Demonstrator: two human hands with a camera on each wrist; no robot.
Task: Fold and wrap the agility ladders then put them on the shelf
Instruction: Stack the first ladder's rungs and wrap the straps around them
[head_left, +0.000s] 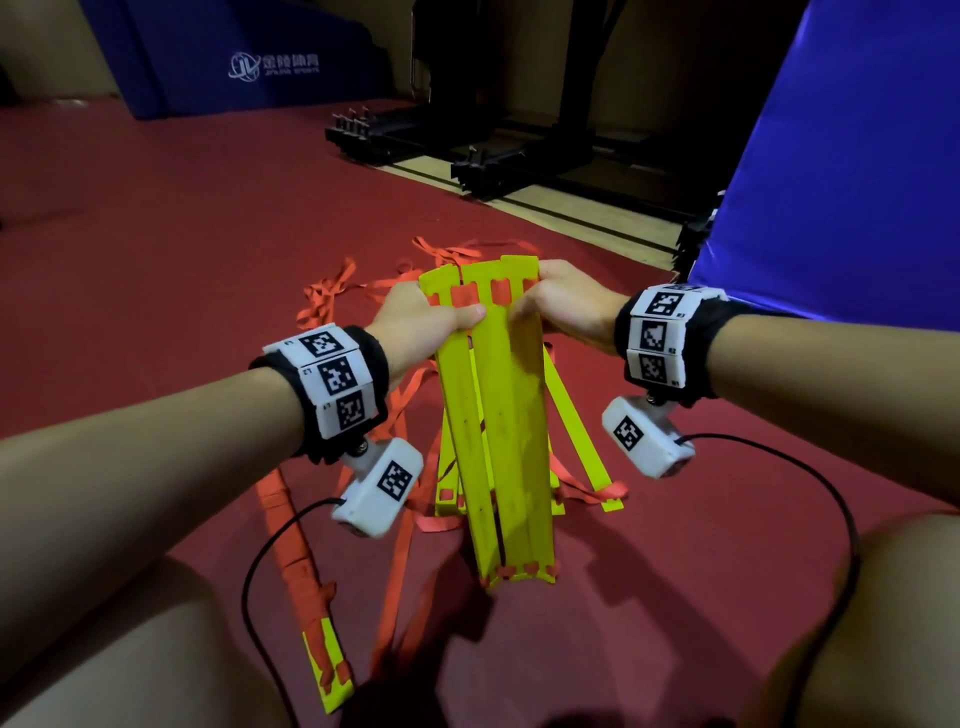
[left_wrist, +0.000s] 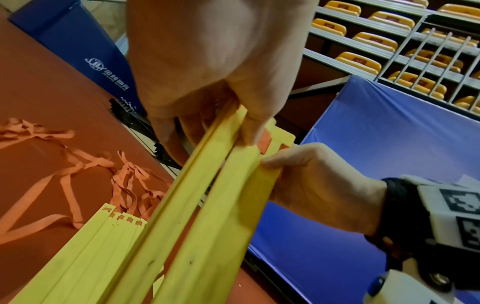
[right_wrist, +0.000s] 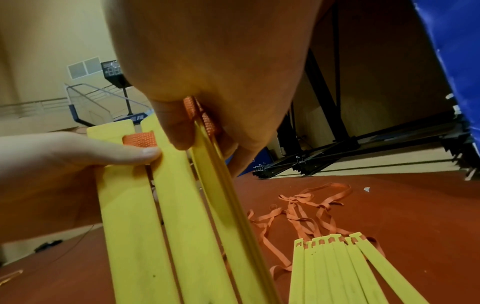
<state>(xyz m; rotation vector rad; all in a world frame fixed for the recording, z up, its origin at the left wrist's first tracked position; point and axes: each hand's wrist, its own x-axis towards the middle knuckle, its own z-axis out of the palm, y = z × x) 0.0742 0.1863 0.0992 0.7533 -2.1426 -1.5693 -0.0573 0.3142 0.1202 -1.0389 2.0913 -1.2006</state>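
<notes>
Both hands are clamped on the same bundle of yellow rungs (head_left: 498, 415), up at its far end around 12 o'clock from the person's lap. The left hand (head_left: 421, 325) has its thumb laid flat across the top of the slats, just under the orange strap (head_left: 460, 297) threaded through the slots, with the fingers curled round underneath. The right hand (head_left: 563, 304) pinches the other edge of the bundle, thumb on top and fingers wrapped behind, so the two hands sit nearly touching with the slats squeezed between them. The bundle tilts down toward the person, its near end hovering over the red floor (head_left: 156, 208).

More of the agility ladder is under it: a fan of loose rungs (head_left: 587, 441) at about 4 o'clock from the held bundle, tangled orange webbing (head_left: 332, 296) spreading from 9 to 12 o'clock, and an already wrapped ladder (head_left: 306, 597) lying at 7 o'clock by the left knee.

Writing-wise, the blue padded mat (head_left: 249, 57) at 11 o'clock carries a white round logo with Chinese characters and a small Latin line under it that's too blurry to read. The wrist bands (head_left: 332, 376) have black-and-white square marker codes. In the left wrist view there are rows of yellow stadium seats (left_wrist: 374, 40) with small dark labels I can't read.
</notes>
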